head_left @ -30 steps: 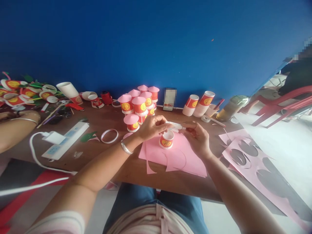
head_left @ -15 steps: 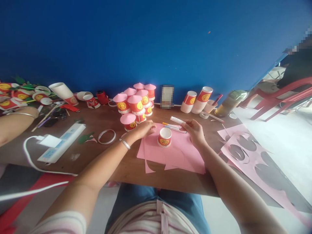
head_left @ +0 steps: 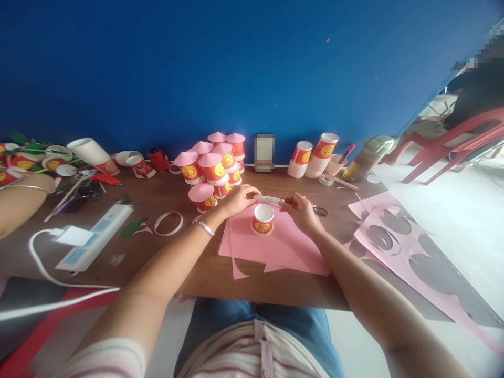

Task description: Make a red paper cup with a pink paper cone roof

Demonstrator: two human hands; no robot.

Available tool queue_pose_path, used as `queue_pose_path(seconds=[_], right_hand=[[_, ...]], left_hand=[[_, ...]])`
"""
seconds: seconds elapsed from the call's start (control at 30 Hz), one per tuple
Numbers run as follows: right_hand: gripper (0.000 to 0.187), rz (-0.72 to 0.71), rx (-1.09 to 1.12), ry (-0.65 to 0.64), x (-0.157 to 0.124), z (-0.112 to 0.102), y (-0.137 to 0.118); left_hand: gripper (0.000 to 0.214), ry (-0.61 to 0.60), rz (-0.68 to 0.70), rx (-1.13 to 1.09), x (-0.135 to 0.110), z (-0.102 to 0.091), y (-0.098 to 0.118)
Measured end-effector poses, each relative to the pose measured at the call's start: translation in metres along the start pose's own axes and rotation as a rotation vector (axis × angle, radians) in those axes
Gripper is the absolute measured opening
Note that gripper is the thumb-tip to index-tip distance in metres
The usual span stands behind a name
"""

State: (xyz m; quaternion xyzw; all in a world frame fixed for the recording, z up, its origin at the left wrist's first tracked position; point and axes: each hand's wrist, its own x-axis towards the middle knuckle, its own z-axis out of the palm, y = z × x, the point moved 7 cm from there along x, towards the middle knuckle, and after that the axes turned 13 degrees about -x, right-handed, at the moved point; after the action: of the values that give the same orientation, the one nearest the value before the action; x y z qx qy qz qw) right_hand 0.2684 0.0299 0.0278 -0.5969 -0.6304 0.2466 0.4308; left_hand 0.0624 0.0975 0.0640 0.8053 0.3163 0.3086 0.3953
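Between my two hands a white pen-shaped tube is held level, just behind a short paper cup. My left hand pinches its left end, and my right hand grips the right end with closed fingers. Right below it the paper cup, white with a red band and a yellow emblem, stands upright, touched by neither hand. Under the cup lie overlapping pink paper sheets. Several similar cups with pink cone roofs are stacked left of my left hand.
A power strip with a charger, a white ring and another person's arm are at left. Taller cup towers, a tape roll and a jar stand at back right. Cut-out pink paper covers the right edge.
My right hand has brought the white pen-shaped tube leftward and my left hand has taken hold of its other end. The cup stays on the pink paper.
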Motion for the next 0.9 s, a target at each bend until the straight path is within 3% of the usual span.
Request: queue_pose_path(seconds=[0.37, 0.63, 0.77, 0.9], right_hand=[[0.036, -0.112, -0.099, 0.015, -0.003, -0.001, -0.013], [0.024, -0.057, -0.140, -0.041, -0.001, 0.015, -0.001], [0.016, -0.134, -0.361, -0.012, -0.004, 0.008, -0.006], [0.013, -0.178, -0.592, -0.027, -0.008, 0.001, 0.000]], left_hand=[[0.020, -0.046, 0.044, 0.134, 0.000, 0.005, 0.000], [0.016, -0.070, 0.049, 0.138, -0.006, 0.006, 0.005], [0.043, -0.022, -0.044, 0.184, -0.034, -0.020, 0.010], [0.031, 0.044, -0.197, 0.344, -0.088, -0.061, 0.014]])
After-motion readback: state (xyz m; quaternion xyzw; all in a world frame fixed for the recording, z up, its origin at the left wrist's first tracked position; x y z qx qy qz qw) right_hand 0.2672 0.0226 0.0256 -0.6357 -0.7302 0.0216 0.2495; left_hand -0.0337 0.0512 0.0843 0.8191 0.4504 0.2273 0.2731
